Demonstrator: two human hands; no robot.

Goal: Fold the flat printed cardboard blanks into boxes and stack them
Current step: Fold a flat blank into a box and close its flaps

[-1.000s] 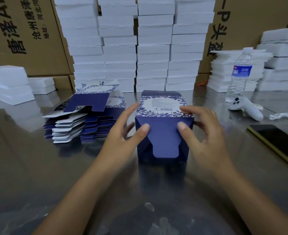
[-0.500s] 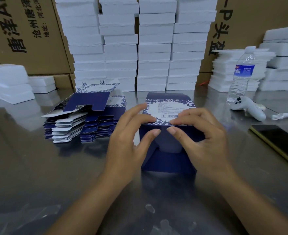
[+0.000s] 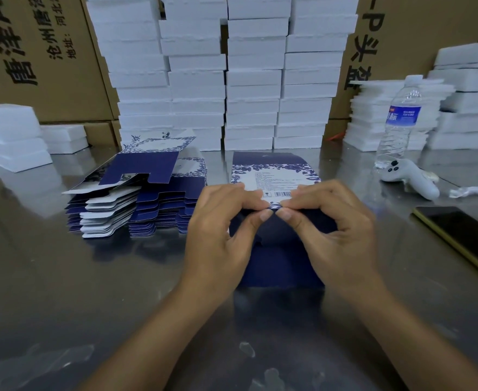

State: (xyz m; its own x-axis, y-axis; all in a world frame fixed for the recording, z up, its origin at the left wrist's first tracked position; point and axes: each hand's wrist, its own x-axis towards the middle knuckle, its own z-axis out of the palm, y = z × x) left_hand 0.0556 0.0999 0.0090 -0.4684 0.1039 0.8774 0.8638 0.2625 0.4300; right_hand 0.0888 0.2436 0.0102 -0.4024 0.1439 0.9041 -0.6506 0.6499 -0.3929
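A dark blue box [image 3: 277, 176] with a white, flower-bordered panel and a barcode lies on the steel table [image 3: 63, 277] in front of me. My left hand [image 3: 221, 230] and my right hand [image 3: 336, 235] both pinch its near top edge, thumbs and forefingers meeting at the middle. The near blue end face sits under my palms, partly hidden. To the left lies a fanned pile of flat blue and white blanks [image 3: 136, 198].
Tall stacks of white foam trays [image 3: 226, 80] stand behind, with more at both sides and brown cartons at the back. On the right are a water bottle [image 3: 398, 122], a white controller [image 3: 412, 179] and a dark phone [image 3: 463, 235].
Both hands moved from the box's sides to the middle of its near top edge. The hanging blue end flap has been folded in and is hidden behind my hands.
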